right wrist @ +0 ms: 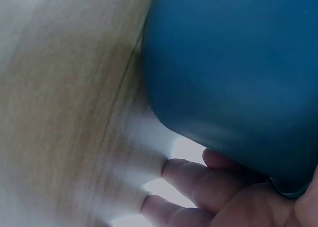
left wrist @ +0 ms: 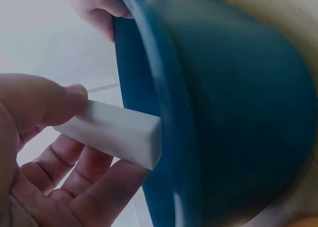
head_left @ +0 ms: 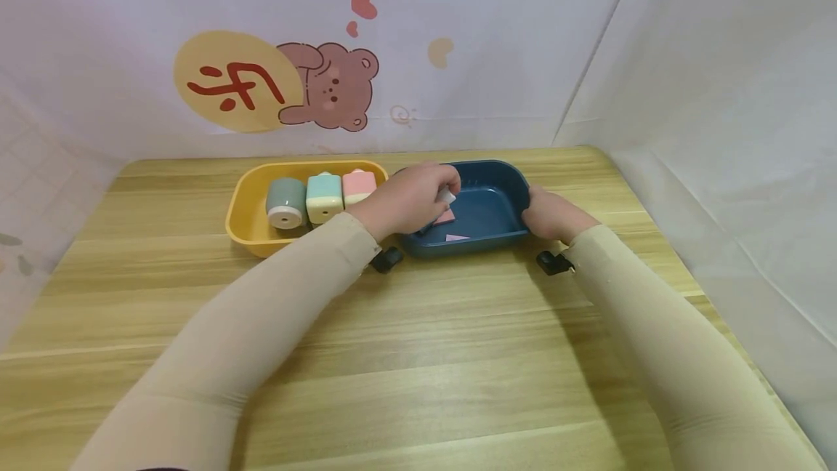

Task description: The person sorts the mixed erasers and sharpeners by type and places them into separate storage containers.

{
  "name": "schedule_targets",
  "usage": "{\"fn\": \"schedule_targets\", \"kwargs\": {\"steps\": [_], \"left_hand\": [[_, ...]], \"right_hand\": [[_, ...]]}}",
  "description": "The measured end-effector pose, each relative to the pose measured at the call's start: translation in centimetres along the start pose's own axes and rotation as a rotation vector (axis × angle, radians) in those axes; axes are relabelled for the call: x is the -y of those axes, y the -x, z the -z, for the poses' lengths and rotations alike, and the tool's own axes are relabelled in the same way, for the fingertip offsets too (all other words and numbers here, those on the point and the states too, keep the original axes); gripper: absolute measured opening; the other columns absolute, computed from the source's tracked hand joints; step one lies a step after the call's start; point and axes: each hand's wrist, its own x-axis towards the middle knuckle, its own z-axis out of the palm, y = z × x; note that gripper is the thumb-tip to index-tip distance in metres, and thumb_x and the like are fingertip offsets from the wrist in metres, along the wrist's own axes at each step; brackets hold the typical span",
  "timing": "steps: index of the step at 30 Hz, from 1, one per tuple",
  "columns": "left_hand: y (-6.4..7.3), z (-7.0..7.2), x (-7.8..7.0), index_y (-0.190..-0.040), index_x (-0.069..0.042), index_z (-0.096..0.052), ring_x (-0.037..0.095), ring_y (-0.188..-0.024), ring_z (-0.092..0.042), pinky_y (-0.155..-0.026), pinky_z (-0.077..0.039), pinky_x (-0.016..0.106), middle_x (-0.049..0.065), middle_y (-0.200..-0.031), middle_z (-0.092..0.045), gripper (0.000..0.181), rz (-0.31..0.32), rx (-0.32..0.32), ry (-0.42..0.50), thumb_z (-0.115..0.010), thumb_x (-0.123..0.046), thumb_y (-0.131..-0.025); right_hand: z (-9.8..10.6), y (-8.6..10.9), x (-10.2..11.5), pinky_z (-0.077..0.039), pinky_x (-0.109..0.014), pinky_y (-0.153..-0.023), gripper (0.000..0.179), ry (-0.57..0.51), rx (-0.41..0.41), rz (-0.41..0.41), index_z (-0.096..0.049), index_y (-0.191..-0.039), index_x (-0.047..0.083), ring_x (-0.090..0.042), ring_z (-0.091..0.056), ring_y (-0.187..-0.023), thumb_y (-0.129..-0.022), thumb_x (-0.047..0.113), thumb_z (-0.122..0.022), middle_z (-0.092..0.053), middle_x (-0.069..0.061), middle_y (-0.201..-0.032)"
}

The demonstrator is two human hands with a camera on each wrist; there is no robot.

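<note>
My left hand (head_left: 418, 198) is over the left part of a dark blue plastic bin (head_left: 480, 244). Between thumb and fingers it pinches a white rectangular block (left wrist: 119, 130) that looks like an eraser; in the left wrist view the block's end is close to the bin's rim. At the bin's right end, my right hand (head_left: 552, 213) grips the rim, with fingers (right wrist: 189, 180) beneath it on the outside. Flat pink pieces (head_left: 445, 217) lie inside the bin, partly covered by the left hand and the near wall.
Left of the blue bin stands a yellow bin (head_left: 243, 213) holding a grey-green container (head_left: 286, 200), a mint-and-cream one (head_left: 325, 195) and a pink-topped one (head_left: 359, 184). My left forearm hides part of it. A white printed curtain (head_left: 490, 64) borders the wooden table (head_left: 431, 362).
</note>
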Motion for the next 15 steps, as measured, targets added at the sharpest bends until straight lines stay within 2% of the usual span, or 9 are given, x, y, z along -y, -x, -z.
{"fn": "schedule_targets", "kwargs": {"steps": [7,11,15], "left_hand": [[-0.8,0.3,0.1,-0.124,-0.015,-0.064,0.020,-0.107,-0.059,-0.100,-0.052,0.036,0.002,-0.121,-0.063,0.021,0.021,0.063,-0.014,-0.058,-0.013,-0.104],[-1.3,0.1,0.1,-0.122,-0.017,-0.063,0.019,-0.103,-0.062,-0.095,-0.052,0.034,0.001,-0.116,-0.063,0.019,0.023,0.126,-0.007,-0.055,-0.013,-0.105],[-2.0,-0.3,-0.2,-0.119,-0.017,-0.064,0.019,-0.101,-0.061,-0.093,-0.052,0.034,0.000,-0.112,-0.064,0.015,0.002,0.179,-0.027,-0.061,-0.014,-0.105]], "right_hand": [[0.0,0.1,0.1,-0.039,-0.063,-0.117,0.057,-0.012,0.001,-0.004,-0.029,-0.150,-0.015,-0.048,-0.052,-0.135,-0.100,0.011,-0.037,-0.048,-0.040,-0.148],[0.0,0.2,0.3,-0.039,-0.063,-0.116,0.056,-0.014,-0.001,-0.005,-0.030,-0.148,-0.015,-0.049,-0.052,-0.134,-0.100,0.011,-0.037,-0.049,-0.040,-0.146],[0.1,0.3,0.3,-0.040,-0.063,-0.116,0.055,-0.010,-0.001,-0.009,-0.031,-0.148,-0.016,-0.049,-0.053,-0.133,-0.100,0.012,-0.037,-0.049,-0.040,-0.145]]}}
